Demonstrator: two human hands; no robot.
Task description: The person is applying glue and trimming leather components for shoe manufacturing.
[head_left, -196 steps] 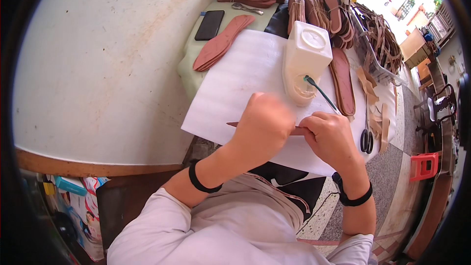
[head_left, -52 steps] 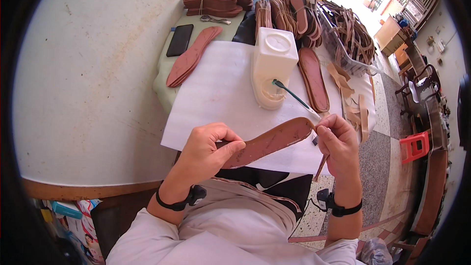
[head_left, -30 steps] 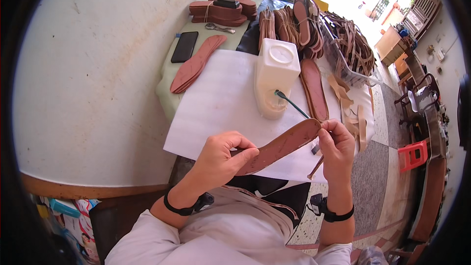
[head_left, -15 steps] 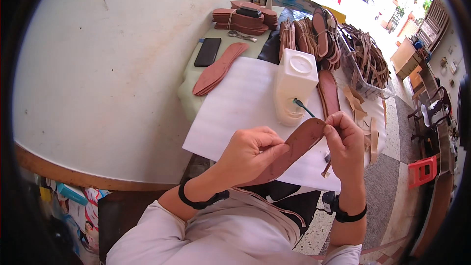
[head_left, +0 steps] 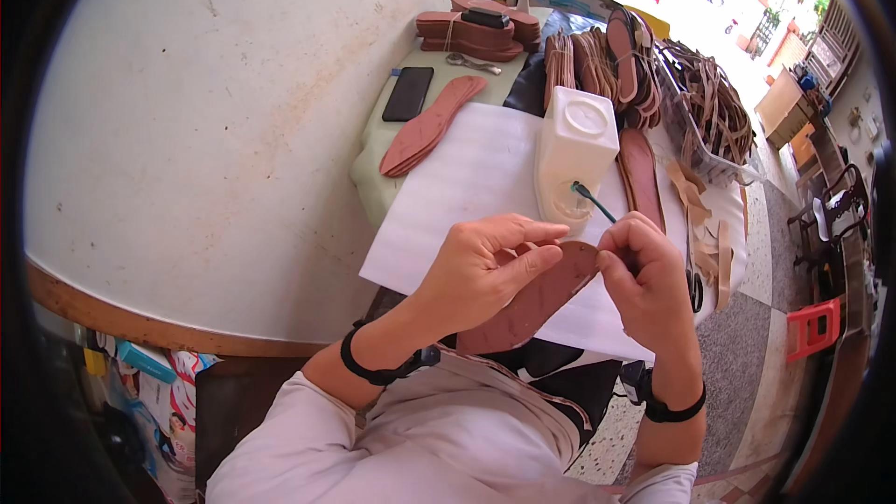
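Reddish-brown and slanting, an insole (head_left: 537, 303) is hanging before us, over the near edge of a white sheet (head_left: 457, 215). Our right hand (head_left: 644, 275) is pinching its upper end, thumb and forefinger closing narrowly on the rim. Our left hand (head_left: 490, 266) is reaching over the insole's upper left edge, thumb and forefinger standing apart; we are unable to tell whether that grip is holding the insole. Just beyond our hands, a white bottle (head_left: 581, 135) is standing on the sheet, and a dark green stick (head_left: 597, 203) is poking from the opening low on its front. To its left, a fanned pile (head_left: 432, 128) of insoles is lying at the sheet's edge, and a phone (head_left: 408, 94) is resting near it on the pale green surface (head_left: 373, 173). To the right, scissors (head_left: 694, 291) are lying beside tan scraps (head_left: 724, 266), and farther back a clear bin (head_left: 719, 168) is holding brown straps (head_left: 714, 98)
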